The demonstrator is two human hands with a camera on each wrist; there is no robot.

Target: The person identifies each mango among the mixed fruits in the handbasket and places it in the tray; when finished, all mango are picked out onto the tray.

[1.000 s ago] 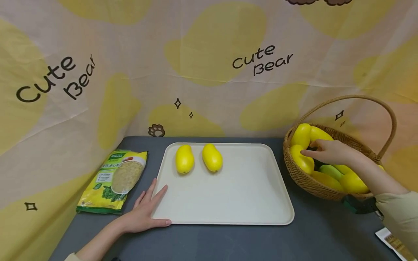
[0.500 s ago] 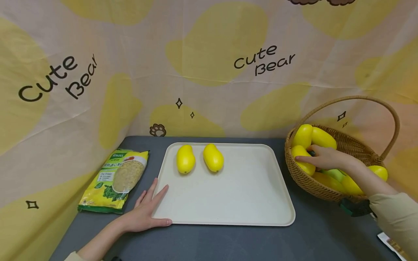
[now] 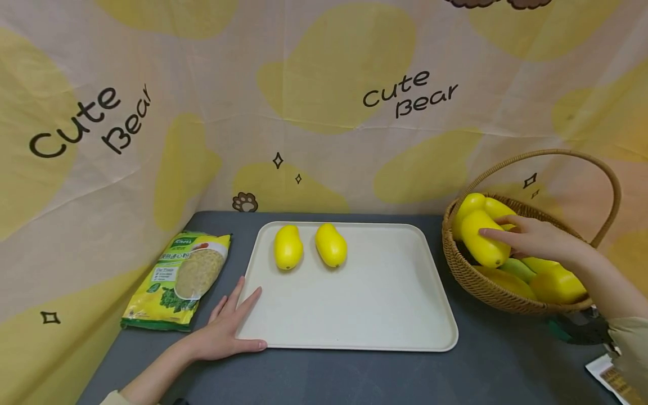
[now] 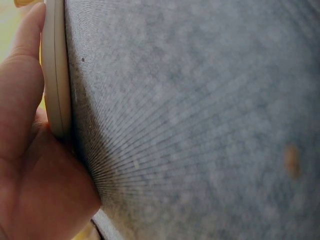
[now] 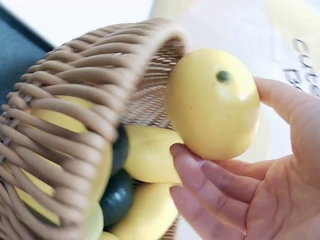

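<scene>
My right hand grips a yellow mango between thumb and fingers, over the left part of a wicker basket. In the right wrist view the held mango shows its dark green stem spot, with the fingers under it. Beneath it lie more yellow mangoes, a light green fruit and smooth dark green things, mostly hidden. My left hand rests with spread fingers on the left front corner of a white tray; two mangoes lie at the tray's back left.
A yellow bag of pasta lies left of the tray. The basket's tall arched handle rises behind the right hand. A patterned cloth hangs at the back of the grey table. A white packet lies at front right.
My right hand has taken hold of a mango in the basket and lifted it slightly up and to the right. The left hand and tray stay put.
</scene>
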